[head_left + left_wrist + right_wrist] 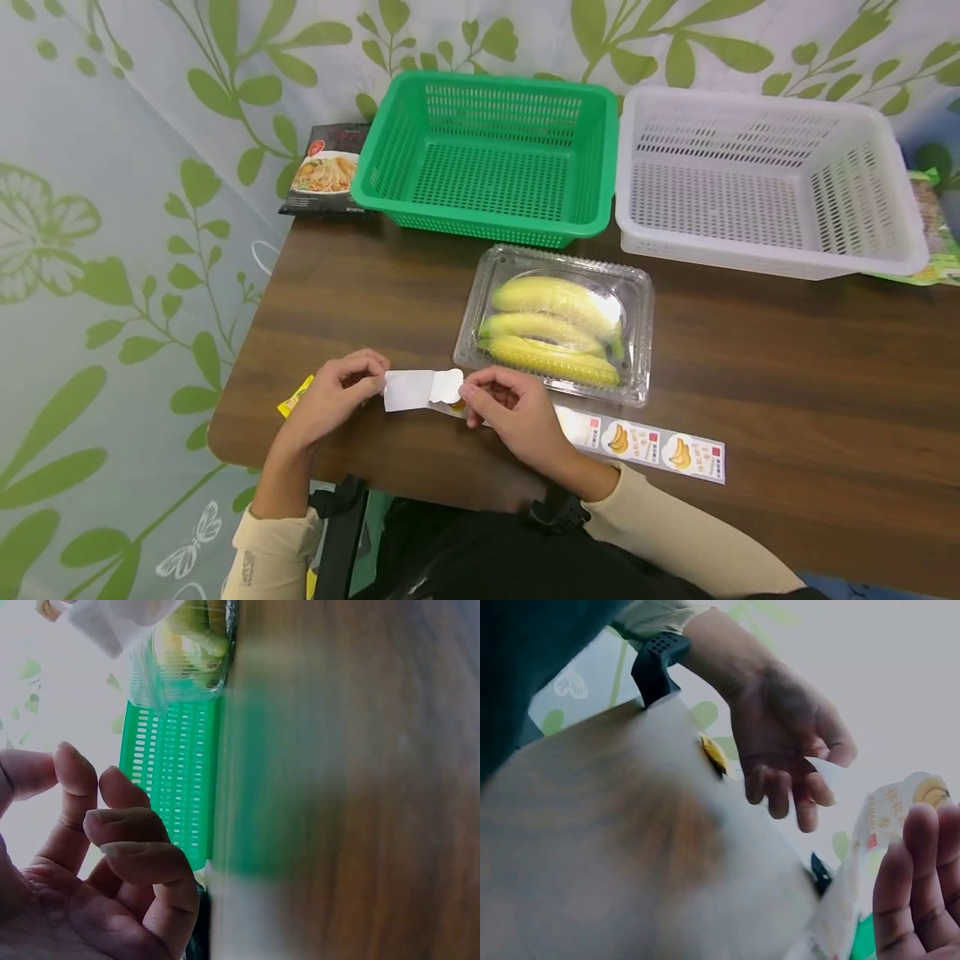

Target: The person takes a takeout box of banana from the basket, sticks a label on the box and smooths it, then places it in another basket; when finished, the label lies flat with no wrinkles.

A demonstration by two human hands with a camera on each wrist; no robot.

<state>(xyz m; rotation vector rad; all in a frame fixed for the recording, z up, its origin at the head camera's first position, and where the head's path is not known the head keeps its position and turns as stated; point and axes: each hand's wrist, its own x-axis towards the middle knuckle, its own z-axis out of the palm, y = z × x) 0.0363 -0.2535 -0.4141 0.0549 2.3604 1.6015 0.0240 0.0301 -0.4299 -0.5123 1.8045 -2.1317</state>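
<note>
A strip of banana-printed sticker labels runs along the front of the table, its left part lifted. My left hand pinches the blank white end of this strip between thumb and forefinger; a white corner shows there in the right wrist view too. My right hand pinches a label with a scalloped white edge, partly off its backing. That label's printed side shows in the right wrist view. Just behind the right hand lies a closed clear plastic box holding several bananas.
A green basket and a white basket stand along the back. Dark noodle packaging lies left of the green one. Another green packet is partly hidden at far right. A small yellow packet sits beside the left wrist.
</note>
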